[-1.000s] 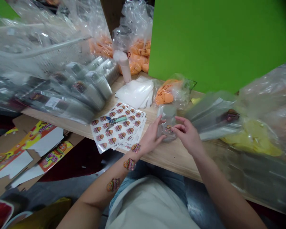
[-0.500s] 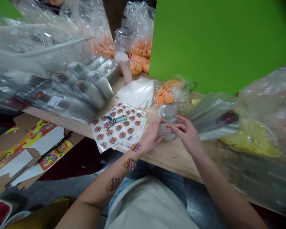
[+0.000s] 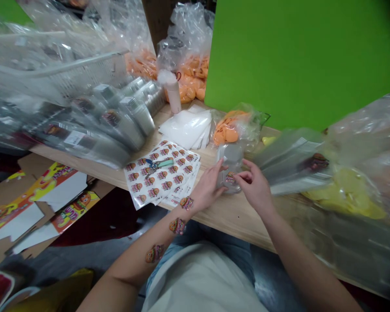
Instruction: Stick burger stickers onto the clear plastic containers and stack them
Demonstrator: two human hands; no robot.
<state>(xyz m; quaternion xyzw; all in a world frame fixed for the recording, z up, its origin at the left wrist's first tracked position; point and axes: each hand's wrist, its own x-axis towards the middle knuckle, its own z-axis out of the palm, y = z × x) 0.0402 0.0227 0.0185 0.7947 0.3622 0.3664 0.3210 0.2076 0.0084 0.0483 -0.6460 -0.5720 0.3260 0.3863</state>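
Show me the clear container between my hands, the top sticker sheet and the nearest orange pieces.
Clear container point(image 3: 232, 163), head view: its middle.
Top sticker sheet point(image 3: 161, 181), head view: its printed face.
Nearest orange pieces point(image 3: 226, 133), head view: the pile's middle.

Relative to the clear container point(image 3: 230, 153), your right hand point(image 3: 257, 187) now lies slightly farther left than a second earlier, pinched fingertips included.

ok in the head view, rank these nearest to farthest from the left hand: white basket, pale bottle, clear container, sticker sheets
From the left hand:
1. Clear container, just to its right
2. Sticker sheets, to its left
3. Pale bottle, farther back, left
4. White basket, far left
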